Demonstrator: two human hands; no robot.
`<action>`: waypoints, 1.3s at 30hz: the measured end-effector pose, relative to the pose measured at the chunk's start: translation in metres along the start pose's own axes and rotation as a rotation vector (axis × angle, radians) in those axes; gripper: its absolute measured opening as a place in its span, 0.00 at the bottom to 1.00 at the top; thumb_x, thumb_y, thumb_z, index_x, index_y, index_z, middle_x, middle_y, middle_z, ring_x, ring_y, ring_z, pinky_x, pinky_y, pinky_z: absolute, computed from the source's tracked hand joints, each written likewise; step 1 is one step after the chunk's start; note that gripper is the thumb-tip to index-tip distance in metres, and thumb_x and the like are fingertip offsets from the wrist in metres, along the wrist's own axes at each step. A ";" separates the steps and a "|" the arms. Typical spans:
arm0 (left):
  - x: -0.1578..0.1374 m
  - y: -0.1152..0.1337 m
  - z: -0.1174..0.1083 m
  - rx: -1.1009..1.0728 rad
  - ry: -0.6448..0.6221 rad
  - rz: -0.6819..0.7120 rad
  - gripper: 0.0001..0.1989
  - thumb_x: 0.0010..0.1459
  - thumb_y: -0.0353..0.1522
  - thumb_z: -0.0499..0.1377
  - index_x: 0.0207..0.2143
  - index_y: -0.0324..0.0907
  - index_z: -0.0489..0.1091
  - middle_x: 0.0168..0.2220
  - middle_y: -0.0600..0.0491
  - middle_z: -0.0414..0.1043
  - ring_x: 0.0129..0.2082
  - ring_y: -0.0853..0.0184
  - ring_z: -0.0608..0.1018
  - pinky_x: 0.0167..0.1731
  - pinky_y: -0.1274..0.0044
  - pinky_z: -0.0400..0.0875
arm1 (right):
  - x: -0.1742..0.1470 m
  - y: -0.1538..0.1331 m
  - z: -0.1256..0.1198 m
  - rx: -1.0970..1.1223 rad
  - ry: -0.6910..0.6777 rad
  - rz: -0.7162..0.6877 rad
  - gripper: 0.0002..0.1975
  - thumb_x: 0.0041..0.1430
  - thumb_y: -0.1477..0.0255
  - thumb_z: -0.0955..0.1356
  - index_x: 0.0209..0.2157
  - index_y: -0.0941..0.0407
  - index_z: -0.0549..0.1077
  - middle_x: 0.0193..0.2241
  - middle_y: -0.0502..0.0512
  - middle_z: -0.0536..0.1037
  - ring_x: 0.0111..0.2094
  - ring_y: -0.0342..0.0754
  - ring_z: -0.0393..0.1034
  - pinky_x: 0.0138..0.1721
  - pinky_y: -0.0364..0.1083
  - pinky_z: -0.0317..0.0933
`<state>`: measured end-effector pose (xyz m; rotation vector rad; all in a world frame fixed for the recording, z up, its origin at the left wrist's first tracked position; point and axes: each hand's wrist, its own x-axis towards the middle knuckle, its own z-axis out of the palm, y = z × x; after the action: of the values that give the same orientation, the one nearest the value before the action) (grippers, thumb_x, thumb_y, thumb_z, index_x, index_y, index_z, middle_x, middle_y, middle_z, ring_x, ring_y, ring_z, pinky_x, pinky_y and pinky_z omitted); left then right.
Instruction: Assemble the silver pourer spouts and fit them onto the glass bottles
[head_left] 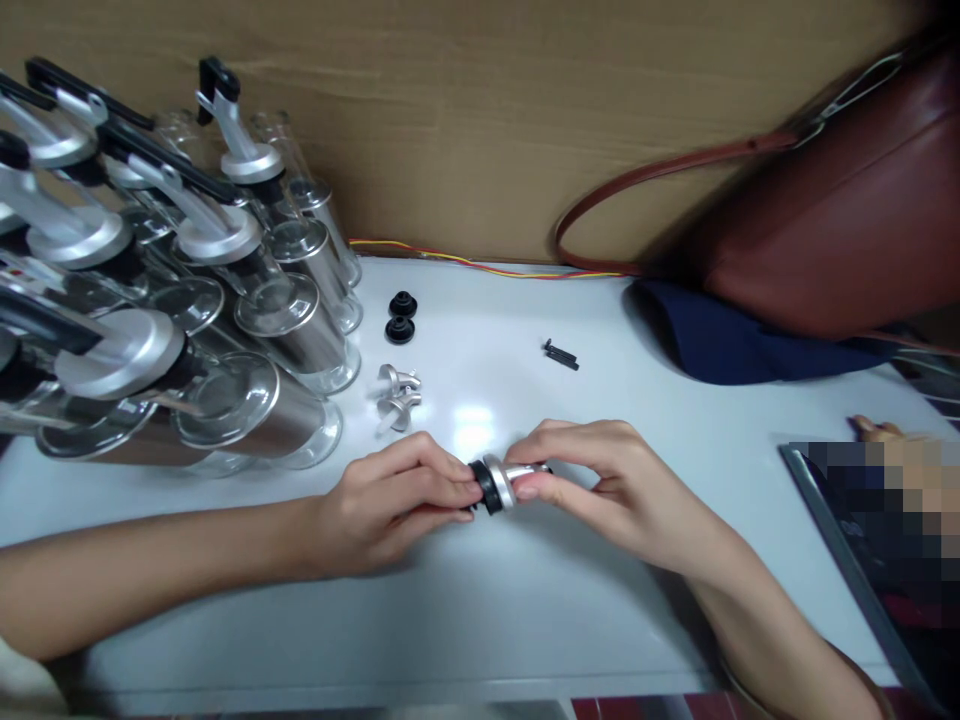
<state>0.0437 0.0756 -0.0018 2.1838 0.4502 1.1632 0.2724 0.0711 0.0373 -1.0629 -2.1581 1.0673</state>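
Now, near bottles [255, 420] with spouted stoppers [219, 238] in their necks, your left hand [394, 500] and right hand [619, 480] pinch a pourer [496, 483] at both ends, spout [519, 469] pointing right, long axis crosswise.

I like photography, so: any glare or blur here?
Head view: a bright glare patch on the table, just beyond the pourer; head view: the bag looks soft toward the corner; head view: coarse pixel blocks at the right edge.

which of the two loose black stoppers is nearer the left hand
The front stopper, the one nearer the silver spouts; the other stopper sits just behind it, farther from the left hand.
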 end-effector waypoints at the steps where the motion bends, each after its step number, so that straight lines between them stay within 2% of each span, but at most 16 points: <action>1: -0.001 0.000 0.001 -0.021 -0.008 0.014 0.08 0.61 0.23 0.58 0.43 0.39 0.70 0.34 0.50 0.71 0.37 0.68 0.80 0.37 0.78 0.80 | 0.000 0.000 0.000 0.021 -0.015 0.008 0.10 0.64 0.67 0.66 0.33 0.57 0.77 0.27 0.51 0.79 0.26 0.41 0.70 0.27 0.40 0.60; 5: -0.004 -0.001 0.001 -0.077 -0.031 0.053 0.08 0.62 0.23 0.57 0.43 0.38 0.69 0.35 0.50 0.70 0.37 0.66 0.80 0.37 0.77 0.81 | 0.002 -0.003 0.002 0.086 -0.047 0.029 0.09 0.64 0.68 0.66 0.32 0.57 0.76 0.27 0.50 0.80 0.26 0.41 0.72 0.27 0.39 0.61; 17: -0.001 0.002 -0.005 -0.010 -0.041 -0.022 0.08 0.60 0.26 0.61 0.43 0.40 0.69 0.34 0.52 0.70 0.34 0.70 0.79 0.34 0.80 0.79 | 0.004 -0.007 0.011 0.098 -0.032 0.095 0.10 0.65 0.70 0.65 0.31 0.56 0.75 0.23 0.48 0.77 0.25 0.39 0.69 0.24 0.39 0.57; 20: 0.003 0.003 -0.006 0.048 -0.003 -0.055 0.10 0.60 0.27 0.61 0.44 0.41 0.70 0.36 0.50 0.72 0.36 0.68 0.78 0.36 0.78 0.78 | 0.004 -0.004 0.013 0.015 0.060 0.047 0.11 0.65 0.68 0.64 0.33 0.56 0.76 0.26 0.50 0.74 0.27 0.41 0.68 0.29 0.41 0.61; 23: 0.006 0.001 -0.005 0.080 0.013 -0.114 0.13 0.61 0.24 0.57 0.47 0.42 0.70 0.41 0.48 0.72 0.41 0.66 0.77 0.42 0.74 0.76 | 0.004 -0.001 0.013 -0.143 0.260 -0.009 0.09 0.64 0.70 0.66 0.37 0.56 0.78 0.29 0.53 0.70 0.31 0.44 0.67 0.32 0.43 0.62; 25: 0.007 -0.001 -0.003 0.072 -0.010 -0.152 0.16 0.61 0.20 0.54 0.48 0.43 0.71 0.42 0.49 0.73 0.42 0.67 0.77 0.43 0.75 0.75 | 0.004 -0.001 0.013 -0.188 0.346 -0.023 0.09 0.64 0.72 0.66 0.40 0.58 0.78 0.29 0.53 0.69 0.30 0.44 0.66 0.32 0.43 0.62; 27: 0.007 -0.003 -0.002 0.039 -0.022 -0.181 0.17 0.61 0.19 0.53 0.46 0.44 0.71 0.41 0.50 0.73 0.42 0.69 0.77 0.43 0.77 0.75 | 0.004 -0.002 0.013 -0.147 0.309 -0.008 0.10 0.64 0.74 0.65 0.40 0.59 0.78 0.29 0.53 0.73 0.28 0.42 0.67 0.30 0.41 0.62; 30: 0.006 -0.005 -0.001 0.009 0.009 -0.211 0.14 0.60 0.20 0.55 0.43 0.44 0.72 0.40 0.51 0.74 0.41 0.69 0.77 0.42 0.77 0.74 | 0.005 -0.006 0.015 -0.039 0.185 0.076 0.09 0.63 0.72 0.66 0.41 0.58 0.77 0.30 0.53 0.79 0.28 0.42 0.71 0.28 0.40 0.63; 35: 0.005 -0.005 0.000 0.019 0.059 -0.260 0.09 0.61 0.23 0.56 0.39 0.43 0.72 0.38 0.51 0.73 0.39 0.68 0.77 0.40 0.75 0.75 | 0.004 -0.008 0.017 -0.026 0.192 0.132 0.15 0.56 0.68 0.71 0.45 0.58 0.76 0.31 0.53 0.81 0.30 0.44 0.74 0.30 0.42 0.65; 39: 0.005 -0.006 0.000 -0.007 0.074 -0.250 0.06 0.60 0.23 0.57 0.36 0.42 0.71 0.34 0.52 0.73 0.35 0.68 0.77 0.35 0.76 0.74 | 0.003 -0.006 0.019 -0.022 0.157 0.210 0.18 0.55 0.66 0.70 0.48 0.55 0.74 0.28 0.51 0.81 0.30 0.46 0.76 0.31 0.43 0.66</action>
<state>0.0460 0.0831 -0.0027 2.0152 0.7271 1.1075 0.2545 0.0626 0.0316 -1.3608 -1.9711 1.0161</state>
